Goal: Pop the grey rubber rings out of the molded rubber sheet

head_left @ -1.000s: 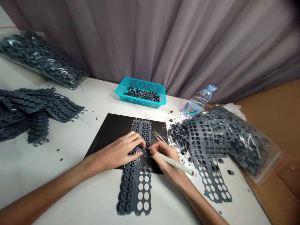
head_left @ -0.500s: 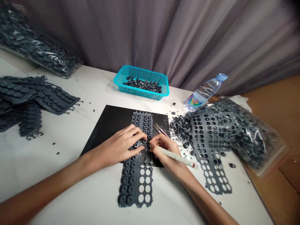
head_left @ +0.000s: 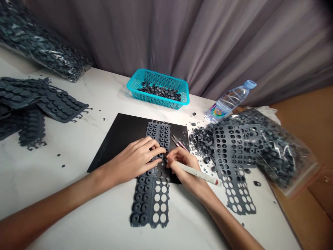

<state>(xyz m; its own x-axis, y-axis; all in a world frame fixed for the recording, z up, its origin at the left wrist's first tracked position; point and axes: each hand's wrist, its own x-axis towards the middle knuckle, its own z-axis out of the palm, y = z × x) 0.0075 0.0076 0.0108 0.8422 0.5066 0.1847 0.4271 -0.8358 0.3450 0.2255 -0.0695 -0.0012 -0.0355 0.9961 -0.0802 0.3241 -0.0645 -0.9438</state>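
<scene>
A dark grey rubber sheet [head_left: 151, 194] with rows of thick rings lies lengthwise in front of me, its upper part over a black mat [head_left: 122, 132]. Several holes in its lower right columns are bare. My left hand [head_left: 137, 154] rests across the sheet, thumb and forefinger closed about a small rubber ring [head_left: 161, 155] that they partly hide. In my right hand [head_left: 183, 161] is a pen-like tool [head_left: 197, 173] with a pale wrapped handle and a reddish end. Its dark tip points at that ring, close to my left fingertips. Small pink-handled snips [head_left: 178, 141] lie just beyond my right hand.
A turquoise basket [head_left: 158, 100] holding loose rubber parts stands at the back. On the right are a water bottle [head_left: 226, 102], a heap of rings [head_left: 201, 140], an emptied sheet [head_left: 231, 166] and a filled plastic bag [head_left: 283, 163]. More sheets [head_left: 57, 104] and another bag [head_left: 47, 48] lie left.
My left thumb and forefinger have come closer together and shifted slightly up the sheet. The tool's tip stays beside them. The whole view has tilted a little.
</scene>
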